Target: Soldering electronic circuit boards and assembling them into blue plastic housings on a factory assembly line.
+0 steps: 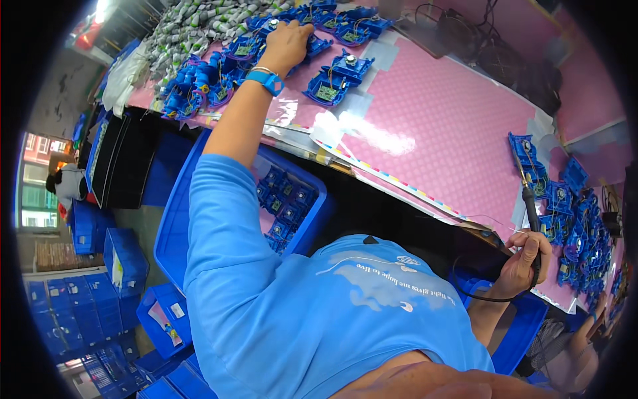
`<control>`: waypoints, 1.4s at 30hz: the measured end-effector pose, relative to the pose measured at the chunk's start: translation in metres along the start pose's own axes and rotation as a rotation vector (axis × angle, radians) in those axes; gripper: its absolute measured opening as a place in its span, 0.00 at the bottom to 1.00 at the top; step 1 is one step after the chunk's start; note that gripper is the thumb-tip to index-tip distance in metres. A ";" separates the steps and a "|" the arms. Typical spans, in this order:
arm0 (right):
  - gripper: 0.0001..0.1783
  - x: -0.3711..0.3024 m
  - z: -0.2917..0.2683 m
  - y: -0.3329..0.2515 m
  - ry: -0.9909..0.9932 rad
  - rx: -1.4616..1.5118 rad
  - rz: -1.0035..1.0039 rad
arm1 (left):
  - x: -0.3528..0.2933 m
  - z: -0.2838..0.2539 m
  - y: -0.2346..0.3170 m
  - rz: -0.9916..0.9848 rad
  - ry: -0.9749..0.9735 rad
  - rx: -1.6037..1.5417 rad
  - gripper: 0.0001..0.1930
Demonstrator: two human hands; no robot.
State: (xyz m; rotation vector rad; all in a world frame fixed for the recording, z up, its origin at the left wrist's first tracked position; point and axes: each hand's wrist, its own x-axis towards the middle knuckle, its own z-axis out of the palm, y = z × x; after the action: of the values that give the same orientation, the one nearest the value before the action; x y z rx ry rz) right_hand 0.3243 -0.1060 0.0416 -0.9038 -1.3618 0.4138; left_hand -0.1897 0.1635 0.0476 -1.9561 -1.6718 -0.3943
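My left hand [287, 48], wearing a blue wristband [266, 81], reaches to the far side of the table. Its fingers are closed over a blue plastic housing [318, 45] in a cluster of such pieces; the fingertips are partly hidden. Just nearer lies an opened housing [337, 78] with a green circuit board and a round metallic part. At the right table edge, my right hand [528, 261] is closed around a soldering iron [530, 203], its tip pointing up and away. A thin wire [490, 218] runs out leftward from near its fingers.
Many blue housings [585, 239] crowd the right end of the pink-covered table [438, 113]. A heap of grey parts [199, 30] sits at the far left. Below the table edge stands a blue bin [174, 229] holding more housings. Stacked blue crates [73, 306] are at the left.
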 end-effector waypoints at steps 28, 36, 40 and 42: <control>0.11 -0.006 -0.017 -0.001 0.018 0.062 -0.013 | -0.042 -0.053 0.095 0.192 -0.122 -0.363 0.12; 0.11 -0.001 0.006 -0.008 -0.049 0.034 -0.020 | -0.037 -0.021 0.093 0.338 -0.265 -0.580 0.14; 0.14 -0.001 0.016 -0.016 -0.044 -0.010 -0.035 | -0.056 -0.048 0.076 0.307 -0.134 -0.622 0.10; 0.13 0.000 0.020 -0.019 -0.060 -0.036 -0.064 | -0.087 -0.071 0.047 0.231 -0.069 -0.692 0.10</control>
State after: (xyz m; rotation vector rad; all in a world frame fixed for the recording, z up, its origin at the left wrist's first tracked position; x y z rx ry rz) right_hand 0.3006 -0.1114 0.0549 -0.8813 -1.4538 0.3708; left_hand -0.1518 0.0478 0.0493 -2.6442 -1.4324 -0.9155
